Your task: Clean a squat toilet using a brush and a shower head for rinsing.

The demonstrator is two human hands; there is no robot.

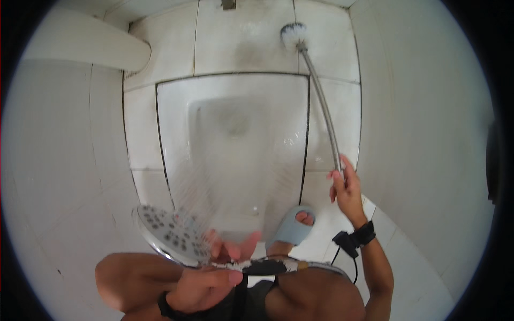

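Observation:
My left hand (206, 286) is closed around the handle of a silver shower head (174, 232) at the lower left. The handle's coating is peeling. Water sprays from its round, nozzled face over a white squat toilet (176, 101) set in the floor. At the right, my right hand (347, 190) grips the lower end of a long metal-handled toilet brush (324, 101). Its white and dark bristle head (293, 35) rests on the floor tiles beyond the toilet's far right corner.
White floor tiles (243, 51) with dark joints surround the toilet. A thick white pipe (101, 45) stands at the far left. Pale walls rise on both sides. My foot in a light blue slipper (292, 230) is by the toilet's near right corner.

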